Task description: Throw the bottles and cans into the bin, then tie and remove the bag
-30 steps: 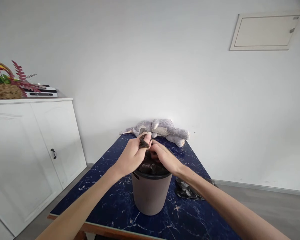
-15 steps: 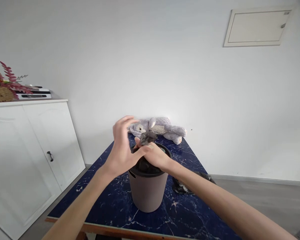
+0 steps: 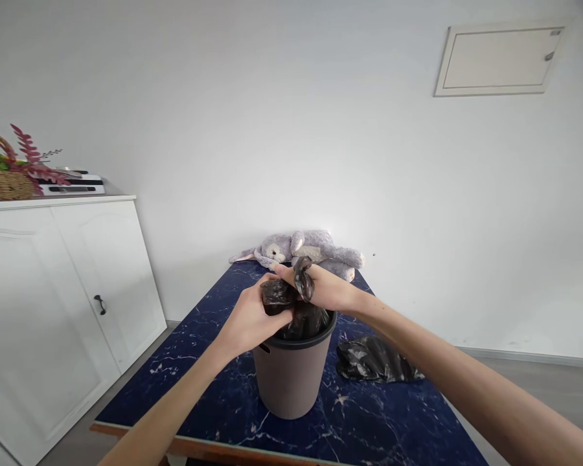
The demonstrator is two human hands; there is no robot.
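A grey-brown trash can [image 3: 294, 382] with a black rim stands on the blue marbled table [image 3: 199, 395]. Inside it sits a black plastic garbage bag [image 3: 305, 322], its gathered top rising above the rim. My left hand [image 3: 255, 320] grips one part of that bag at the left, thumb pointing right. Just above and to the right, my right hand [image 3: 320, 285] is closed on another twisted end of the bag, which sticks up over its fingers. The far side of the rim is hidden behind my hands.
Another crumpled black plastic bag [image 3: 376, 359] lies on the table right of the can. A grey plush rabbit [image 3: 315, 249] lies at the far end by the wall. White cabinets [image 3: 92, 278] stand at the left, with a wicker basket [image 3: 4, 184] on top.
My left hand, raised with fingers apart before, has come down and closed on the bag. My right hand has moved up and right, and more of the bag now shows between the hands.
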